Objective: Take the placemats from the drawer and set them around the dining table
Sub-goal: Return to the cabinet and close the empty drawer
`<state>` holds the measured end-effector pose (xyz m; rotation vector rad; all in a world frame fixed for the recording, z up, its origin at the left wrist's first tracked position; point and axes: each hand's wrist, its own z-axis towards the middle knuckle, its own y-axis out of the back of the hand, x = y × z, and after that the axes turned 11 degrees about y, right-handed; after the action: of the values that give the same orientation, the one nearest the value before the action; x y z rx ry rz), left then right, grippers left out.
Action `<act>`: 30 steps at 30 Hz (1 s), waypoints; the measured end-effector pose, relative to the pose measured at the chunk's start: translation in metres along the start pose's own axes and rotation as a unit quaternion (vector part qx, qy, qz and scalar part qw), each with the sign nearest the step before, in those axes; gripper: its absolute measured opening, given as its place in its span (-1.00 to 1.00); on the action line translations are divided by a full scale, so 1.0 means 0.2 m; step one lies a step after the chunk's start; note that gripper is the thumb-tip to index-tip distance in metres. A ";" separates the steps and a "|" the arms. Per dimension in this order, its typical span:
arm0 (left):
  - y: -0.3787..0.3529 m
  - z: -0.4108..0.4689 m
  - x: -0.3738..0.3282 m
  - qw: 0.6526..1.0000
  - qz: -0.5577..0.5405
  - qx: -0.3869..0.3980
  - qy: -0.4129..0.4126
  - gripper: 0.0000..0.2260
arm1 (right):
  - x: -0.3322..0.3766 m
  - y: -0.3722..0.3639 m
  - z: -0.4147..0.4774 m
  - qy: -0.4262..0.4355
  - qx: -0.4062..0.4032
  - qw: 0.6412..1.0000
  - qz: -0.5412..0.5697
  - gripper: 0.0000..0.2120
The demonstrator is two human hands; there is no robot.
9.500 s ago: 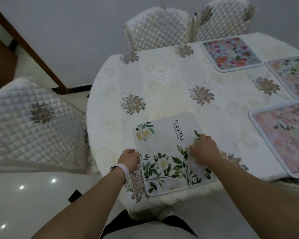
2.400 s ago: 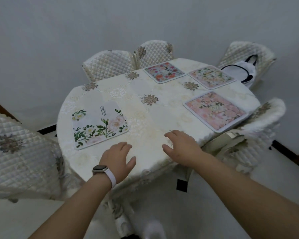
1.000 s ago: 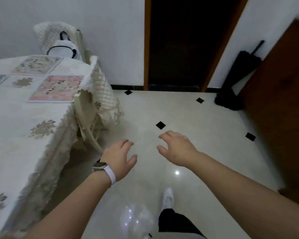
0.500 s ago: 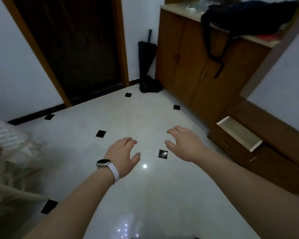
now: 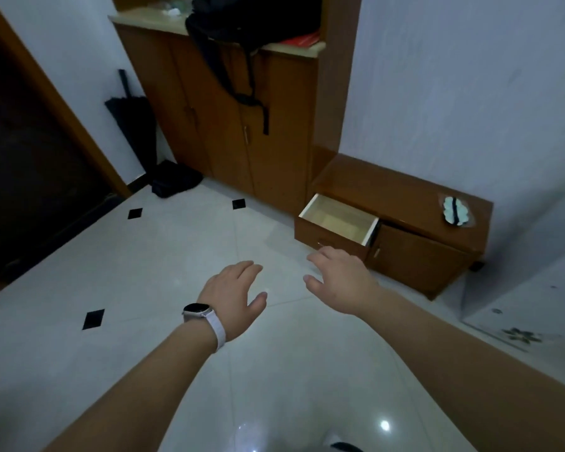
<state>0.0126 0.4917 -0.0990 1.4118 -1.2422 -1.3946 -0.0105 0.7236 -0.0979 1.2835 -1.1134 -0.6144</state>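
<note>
A low wooden cabinet (image 5: 415, 203) stands against the wall at right, and its left drawer (image 5: 338, 220) is pulled out. The drawer's pale inside shows no placemat in the part I can see. My left hand (image 5: 234, 296), with a white watch on the wrist, hovers over the floor with fingers spread and nothing in it. My right hand (image 5: 341, 280) is also spread and holds nothing, just in front of the drawer's front panel. No placemat and no dining table are in view.
A tall wooden cupboard (image 5: 229, 119) with a black bag (image 5: 242, 24) hanging off its top stands at the back. A folded black umbrella (image 5: 134, 122) leans in the corner beside a dark doorway (image 5: 30, 164). White tiled floor (image 5: 144, 272) lies ahead. A small round object (image 5: 455, 211) lies on the low cabinet.
I have turned away from the table with its placemats laid out and toward the cabinets. The open drawer has come closer and more central. Both hands stay held out with nothing in them.
</note>
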 end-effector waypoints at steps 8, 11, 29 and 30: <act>-0.05 0.27 -0.30 0.998 0.038 0.028 -0.029 -0.46 | -0.45 0.04 -0.01 -0.036 -0.011 0.999 0.024 -0.51; -0.05 0.40 -0.31 0.998 0.046 0.029 -0.036 -0.46 | -0.55 0.04 0.03 -0.050 -0.018 0.998 0.036 -0.50; -0.30 1.78 -0.04 0.981 0.019 0.118 -0.150 -0.38 | -0.91 -0.11 0.86 -0.222 0.006 0.974 0.050 -0.52; -0.31 1.86 -0.02 0.979 0.025 0.122 -0.162 -0.40 | -0.92 -0.11 0.91 -0.233 0.000 0.971 0.050 -0.52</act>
<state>-0.3489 0.5471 -0.1935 1.3364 -1.6950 -1.5192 -0.2414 0.8001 -0.1919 1.1009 -1.5522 -0.8665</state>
